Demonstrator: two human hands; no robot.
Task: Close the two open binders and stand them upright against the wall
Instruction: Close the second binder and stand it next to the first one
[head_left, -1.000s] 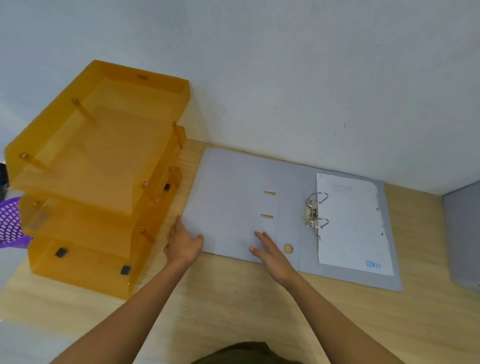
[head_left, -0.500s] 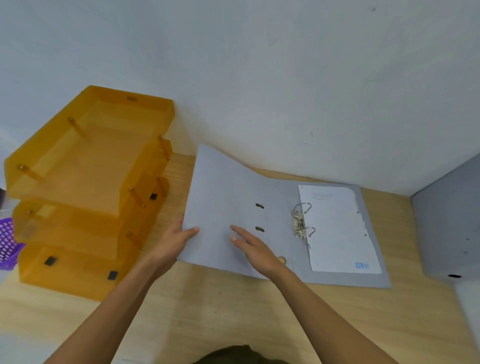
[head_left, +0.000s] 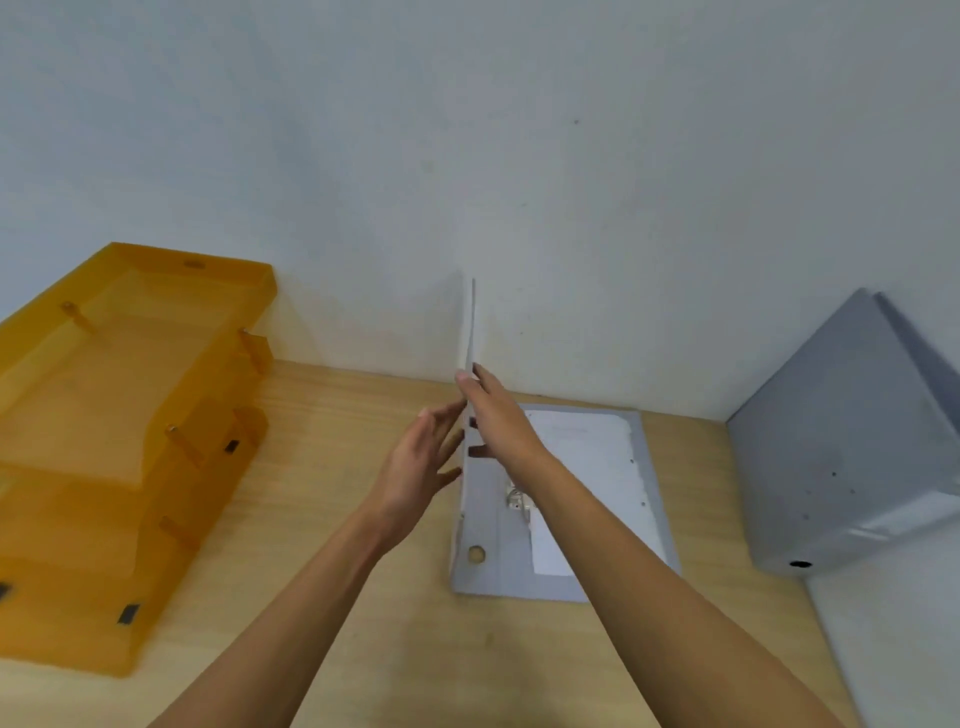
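**Binder cover raised on edge between two hands**

While the grey binder lies on the wooden surface near the wall, its front cover stands almost vertical, seen edge-on. The left hand presses flat against the cover's left face, fingers spread and released, not clenched. The right hand lies along the cover's right side, thumb and fingers pinching its edge. White paper sits in the open back half beside the ring mechanism. A second grey binder leans at the right. Orange stacked trays stand at the left.
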